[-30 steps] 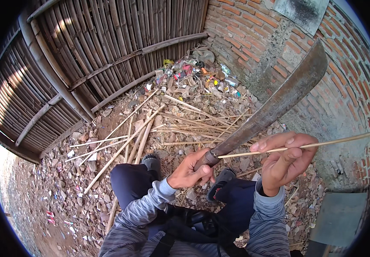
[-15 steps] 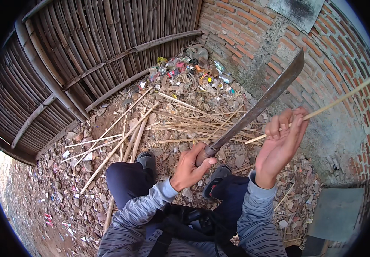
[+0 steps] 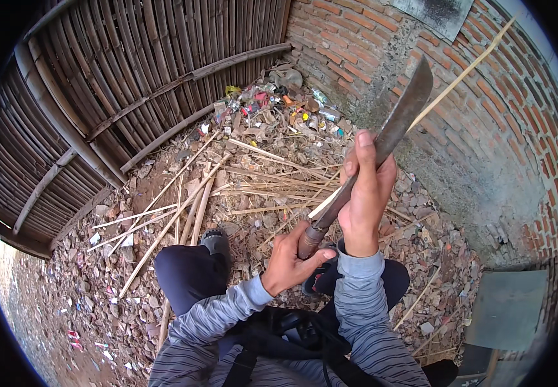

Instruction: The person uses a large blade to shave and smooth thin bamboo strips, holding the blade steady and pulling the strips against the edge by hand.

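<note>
Because a long blade wants a firm root, as I take it, the left hand (image 3: pixel 283 261) is closed round the handle (image 3: pixel 309 242) of a machete (image 3: pixel 410 106), its thumb laid across the near side. Further up, the right hand (image 3: pixel 369 200) wraps the middle of the blade and a pale strip (image 3: pixel 463 76) together, its digits bunched rather than spread. From where I stand, that grip seems to pin strip and metal against each other and steady both; just how they cross is hidden by the fingers. One end of the strip shows left of the blade, close to the handle, and the long remainder slants up to the right, past the blade's tip, with the brick wall (image 3: pixel 479 138) behind it.

All of this hangs over the stony ground (image 3: pixel 101 274), ahead of the person's knees (image 3: pixel 188 274). Loose sticks (image 3: pixel 272 184) lie crossed around the middle of that ground, near enough, I judge, to be in easy reach, while a litter heap (image 3: pixel 279 103) fills its far corner, where the bamboo fence (image 3: pixel 130 64) meets the brick.

As for the arms, the left sleeve (image 3: pixel 217 313) slants inward with the wrist low, whereas the right sleeve (image 3: pixel 364 284) runs almost straight ahead, fingers pointing away from the body.
</note>
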Motion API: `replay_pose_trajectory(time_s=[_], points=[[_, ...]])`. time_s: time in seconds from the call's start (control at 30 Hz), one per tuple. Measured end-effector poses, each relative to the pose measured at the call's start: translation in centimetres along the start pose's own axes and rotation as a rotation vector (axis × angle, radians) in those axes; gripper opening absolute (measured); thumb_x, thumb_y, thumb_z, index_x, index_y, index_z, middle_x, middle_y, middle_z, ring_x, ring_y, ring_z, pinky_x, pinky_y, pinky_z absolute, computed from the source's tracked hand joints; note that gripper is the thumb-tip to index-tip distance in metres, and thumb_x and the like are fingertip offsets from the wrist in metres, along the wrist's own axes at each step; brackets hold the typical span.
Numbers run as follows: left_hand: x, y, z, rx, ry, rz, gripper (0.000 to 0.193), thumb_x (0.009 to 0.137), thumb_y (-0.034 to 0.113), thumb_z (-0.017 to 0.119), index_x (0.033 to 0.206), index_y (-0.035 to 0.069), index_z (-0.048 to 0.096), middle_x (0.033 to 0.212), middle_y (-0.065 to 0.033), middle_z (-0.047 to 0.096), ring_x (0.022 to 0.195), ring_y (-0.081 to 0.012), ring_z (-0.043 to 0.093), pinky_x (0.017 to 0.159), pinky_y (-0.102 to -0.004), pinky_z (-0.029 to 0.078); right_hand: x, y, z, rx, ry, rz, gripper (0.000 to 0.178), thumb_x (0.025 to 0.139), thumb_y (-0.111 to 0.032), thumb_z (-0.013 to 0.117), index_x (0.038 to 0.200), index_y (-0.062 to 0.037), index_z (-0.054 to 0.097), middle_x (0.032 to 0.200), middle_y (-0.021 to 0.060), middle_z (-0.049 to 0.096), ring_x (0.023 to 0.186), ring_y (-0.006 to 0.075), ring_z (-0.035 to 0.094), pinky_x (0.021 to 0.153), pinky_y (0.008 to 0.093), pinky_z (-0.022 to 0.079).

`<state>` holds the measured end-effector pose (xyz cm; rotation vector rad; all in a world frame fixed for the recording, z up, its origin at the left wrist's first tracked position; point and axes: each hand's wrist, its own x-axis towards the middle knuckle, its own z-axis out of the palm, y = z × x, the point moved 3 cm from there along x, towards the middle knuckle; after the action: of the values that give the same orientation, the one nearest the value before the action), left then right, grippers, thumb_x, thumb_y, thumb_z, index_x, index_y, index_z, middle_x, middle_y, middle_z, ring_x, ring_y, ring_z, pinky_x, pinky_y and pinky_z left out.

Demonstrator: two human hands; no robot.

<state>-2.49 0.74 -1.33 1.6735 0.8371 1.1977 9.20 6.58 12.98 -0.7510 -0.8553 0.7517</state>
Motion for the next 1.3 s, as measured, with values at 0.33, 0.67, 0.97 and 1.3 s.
replay_pose_trajectory(time_s=[0.33,0.67,0.97,1.3], points=[[-0.6,-2.0,1.3,-0.484,-0.033,-0.141,0.052,0.108,0.046,0.057,0.109,-0.006,0.058,0.062,-0.0014,0.056,0.056,-0.0109,0.063,0.054,-0.0311,0.057,0.1,1.2,0.4,-0.282,-0.109,-0.121,0.029,0.095,-0.021,0.083,0.092,-0.0054,0.058,0.071,-0.0016,0.061,0.055,0.0053,0.055,0.050,0.0228,0.042],[0.1,-1.4,0.8,-0.551,-0.160,-0.093,0.053,0.108,0.048,0.056,0.109,-0.005,0.057,0.060,-0.0002,0.052,0.051,-0.0099,0.056,0.051,-0.0299,0.054,0.5,1.2,-0.7,0.093,-0.241,-0.111,0.028,0.099,-0.022,0.078,0.093,-0.0055,0.056,0.066,-0.0008,0.056,0.053,0.0063,0.050,0.049,0.0245,0.040],[-0.2,-1.6,1.2,-0.504,-0.117,-0.130,0.036,0.108,0.033,0.063,0.111,-0.003,0.060,0.059,0.0004,0.056,0.048,-0.0088,0.055,0.046,-0.0271,0.045,0.7,1.4,-1.4,0.057,-0.255,-0.132,0.030,0.103,-0.027,0.072,0.093,-0.0057,0.054,0.063,-0.0008,0.052,0.052,0.0066,0.048,0.048,0.0251,0.038],[0.1,-0.6,0.3,-0.399,-0.094,-0.022,0.039,0.106,0.039,0.065,0.104,0.000,0.060,0.058,0.0002,0.057,0.049,-0.0088,0.058,0.047,-0.0277,0.045,0.5,-1.4,-0.1,0.075,-0.279,-0.160,0.028,0.108,-0.026,0.065,0.094,-0.0059,0.052,0.061,-0.0019,0.049,0.051,0.0061,0.045,0.047,0.0247,0.035]])
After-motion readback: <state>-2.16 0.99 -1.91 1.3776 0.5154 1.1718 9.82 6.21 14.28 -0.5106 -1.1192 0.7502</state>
